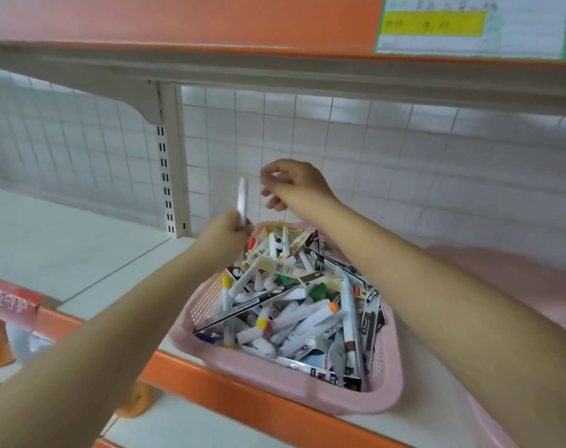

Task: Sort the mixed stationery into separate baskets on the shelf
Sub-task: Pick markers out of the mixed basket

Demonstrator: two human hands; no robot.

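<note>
Left hand (225, 236) bare, right hand (296, 185) bare, two bare forearms (436, 279)

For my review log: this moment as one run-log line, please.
left hand: grips white pen upright | right hand: above pink basket, grasp unclear | pink basket: full of mixed stationery

2 hands (226, 236) (296, 185), 2 baskets (275, 383) (517, 279), 1 raised marker (242, 198)

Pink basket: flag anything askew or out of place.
The pink basket sits turned at an angle, its near side overhanging the orange shelf edge. Inside, markers and carded packs lie jumbled together.
</note>
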